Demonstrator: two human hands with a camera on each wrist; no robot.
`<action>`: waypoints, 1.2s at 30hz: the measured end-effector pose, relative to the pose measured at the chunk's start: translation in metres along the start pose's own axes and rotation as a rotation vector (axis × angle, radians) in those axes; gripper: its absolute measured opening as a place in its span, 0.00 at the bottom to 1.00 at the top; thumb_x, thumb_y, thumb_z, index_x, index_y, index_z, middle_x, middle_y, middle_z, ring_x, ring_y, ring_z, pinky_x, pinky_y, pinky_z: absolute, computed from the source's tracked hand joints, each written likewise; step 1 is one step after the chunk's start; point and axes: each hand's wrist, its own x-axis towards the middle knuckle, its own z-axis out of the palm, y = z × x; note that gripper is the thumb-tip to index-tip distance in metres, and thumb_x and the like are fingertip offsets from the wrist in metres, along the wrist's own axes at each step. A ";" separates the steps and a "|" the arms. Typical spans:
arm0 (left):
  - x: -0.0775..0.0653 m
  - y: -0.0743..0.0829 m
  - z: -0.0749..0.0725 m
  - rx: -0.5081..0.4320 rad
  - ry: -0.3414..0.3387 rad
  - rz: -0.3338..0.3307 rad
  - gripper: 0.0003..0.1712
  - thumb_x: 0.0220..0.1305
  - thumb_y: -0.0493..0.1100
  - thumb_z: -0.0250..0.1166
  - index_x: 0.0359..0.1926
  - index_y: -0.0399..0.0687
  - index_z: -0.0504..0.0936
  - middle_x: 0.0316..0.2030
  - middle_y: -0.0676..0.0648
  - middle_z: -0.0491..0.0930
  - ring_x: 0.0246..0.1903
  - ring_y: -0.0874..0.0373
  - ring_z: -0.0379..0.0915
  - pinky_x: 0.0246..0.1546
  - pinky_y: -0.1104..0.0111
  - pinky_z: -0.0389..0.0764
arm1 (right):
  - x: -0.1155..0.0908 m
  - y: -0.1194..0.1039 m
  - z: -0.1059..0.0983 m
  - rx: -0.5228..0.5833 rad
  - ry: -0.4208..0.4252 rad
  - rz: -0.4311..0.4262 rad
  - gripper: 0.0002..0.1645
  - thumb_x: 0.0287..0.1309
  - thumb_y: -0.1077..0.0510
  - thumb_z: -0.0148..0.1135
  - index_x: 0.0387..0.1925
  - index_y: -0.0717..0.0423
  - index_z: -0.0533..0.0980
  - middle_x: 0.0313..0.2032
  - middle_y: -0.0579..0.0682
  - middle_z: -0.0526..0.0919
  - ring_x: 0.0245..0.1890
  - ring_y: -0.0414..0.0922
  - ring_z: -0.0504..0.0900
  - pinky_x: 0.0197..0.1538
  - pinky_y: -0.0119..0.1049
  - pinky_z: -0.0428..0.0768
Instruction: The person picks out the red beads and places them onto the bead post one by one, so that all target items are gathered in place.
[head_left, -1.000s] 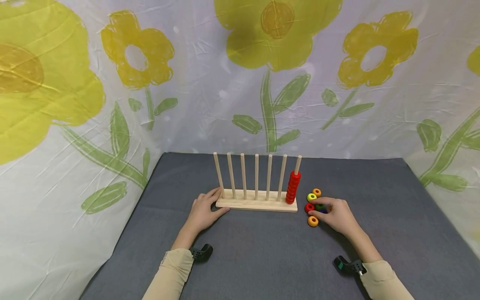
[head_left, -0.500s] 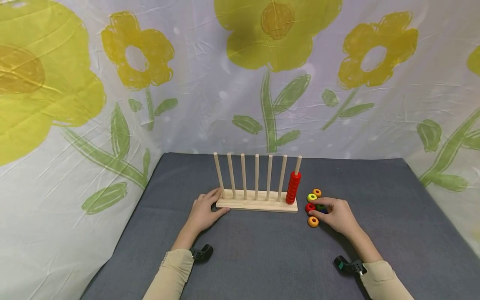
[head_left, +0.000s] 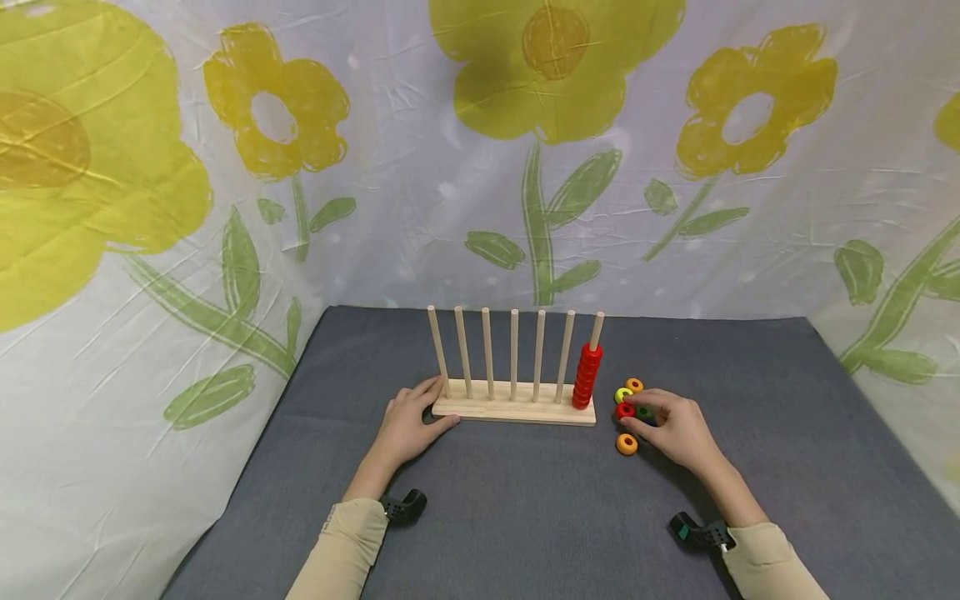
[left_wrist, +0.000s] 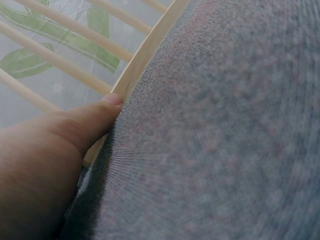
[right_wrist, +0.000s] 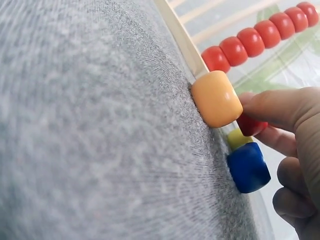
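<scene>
A wooden abacus stand (head_left: 517, 410) carries a row of upright pegs; its rightmost peg bears a stack of red beads (head_left: 587, 377). My left hand (head_left: 405, 425) grips the stand's left end, its thumb along the front edge, as the left wrist view also shows. At the right, my right hand (head_left: 671, 425) pinches a loose red bead (right_wrist: 251, 125) between thumb and forefinger. Around it lie a yellow bead (head_left: 622, 394), an orange bead (head_left: 634, 385) behind and another orange bead (head_left: 627, 444) in front. A green bead (head_left: 642, 412) and a blue bead (right_wrist: 248, 167) sit under the hand.
A dark grey cloth (head_left: 525, 517) covers the table. Behind it hangs a pale curtain (head_left: 405, 208) printed with yellow flowers. Each wrist wears a black camera mount, the left mount (head_left: 405, 506) and the right mount (head_left: 697, 532), low over the cloth.
My right fingers have shifted slightly up and have the red bead between them, moved a little right and away from its earlier spot. The left hand and stand have not moved.
</scene>
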 end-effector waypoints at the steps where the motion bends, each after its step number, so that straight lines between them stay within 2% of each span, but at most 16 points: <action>1: 0.000 0.000 0.000 0.000 0.001 0.001 0.47 0.65 0.63 0.68 0.76 0.45 0.66 0.72 0.42 0.65 0.58 0.42 0.67 0.58 0.46 0.64 | 0.000 0.000 0.000 0.002 -0.002 0.004 0.19 0.50 0.59 0.82 0.45 0.57 0.87 0.36 0.49 0.81 0.15 0.33 0.59 0.21 0.32 0.59; 3: 0.000 0.000 0.000 -0.001 0.000 -0.001 0.47 0.65 0.63 0.69 0.76 0.45 0.65 0.72 0.43 0.65 0.58 0.42 0.67 0.59 0.46 0.63 | 0.000 0.000 0.000 0.011 -0.005 0.009 0.19 0.50 0.59 0.82 0.45 0.56 0.87 0.36 0.49 0.81 0.14 0.33 0.58 0.20 0.32 0.59; 5: 0.000 -0.001 0.001 0.000 -0.001 -0.001 0.47 0.65 0.64 0.68 0.76 0.45 0.65 0.72 0.43 0.65 0.58 0.42 0.66 0.59 0.46 0.63 | -0.001 0.000 -0.001 0.019 -0.009 0.018 0.18 0.51 0.58 0.81 0.45 0.56 0.87 0.30 0.47 0.79 0.14 0.33 0.58 0.20 0.32 0.58; 8: 0.000 -0.001 0.001 -0.001 -0.001 0.002 0.47 0.65 0.63 0.69 0.77 0.45 0.65 0.73 0.43 0.65 0.58 0.42 0.66 0.59 0.46 0.63 | -0.001 0.001 -0.001 0.025 -0.015 0.032 0.19 0.51 0.58 0.81 0.45 0.56 0.87 0.20 0.40 0.69 0.14 0.33 0.56 0.20 0.32 0.57; 11: 0.000 -0.002 0.002 0.000 0.003 0.006 0.47 0.65 0.64 0.68 0.76 0.45 0.65 0.72 0.42 0.65 0.58 0.42 0.67 0.59 0.46 0.63 | -0.001 0.001 -0.002 0.025 -0.014 0.034 0.19 0.51 0.58 0.81 0.45 0.56 0.86 0.15 0.36 0.59 0.14 0.33 0.55 0.20 0.32 0.56; 20: 0.001 -0.001 0.001 0.002 0.003 -0.005 0.48 0.65 0.64 0.69 0.77 0.46 0.65 0.72 0.43 0.65 0.59 0.42 0.66 0.59 0.46 0.63 | 0.002 -0.004 -0.007 0.047 0.012 0.055 0.17 0.51 0.57 0.81 0.44 0.54 0.87 0.15 0.39 0.60 0.12 0.33 0.54 0.18 0.32 0.56; 25: 0.001 0.000 0.000 0.007 0.001 -0.003 0.48 0.65 0.65 0.68 0.77 0.46 0.65 0.72 0.42 0.65 0.59 0.42 0.66 0.59 0.46 0.63 | 0.005 -0.008 -0.010 0.073 0.022 0.052 0.17 0.53 0.56 0.80 0.45 0.54 0.87 0.18 0.41 0.64 0.12 0.34 0.54 0.16 0.33 0.58; 31: 0.000 0.000 0.000 0.008 -0.001 -0.001 0.48 0.65 0.64 0.68 0.77 0.45 0.65 0.72 0.42 0.65 0.58 0.42 0.66 0.58 0.46 0.64 | 0.007 -0.011 -0.011 0.130 0.008 0.087 0.17 0.56 0.56 0.79 0.47 0.53 0.86 0.13 0.39 0.58 0.12 0.35 0.52 0.16 0.33 0.56; 36: -0.001 0.001 -0.001 0.007 0.004 0.002 0.47 0.65 0.64 0.68 0.76 0.45 0.66 0.72 0.42 0.65 0.57 0.42 0.67 0.57 0.46 0.65 | 0.007 -0.013 -0.010 0.162 -0.001 0.112 0.17 0.58 0.55 0.77 0.48 0.54 0.85 0.12 0.39 0.58 0.11 0.34 0.52 0.16 0.33 0.56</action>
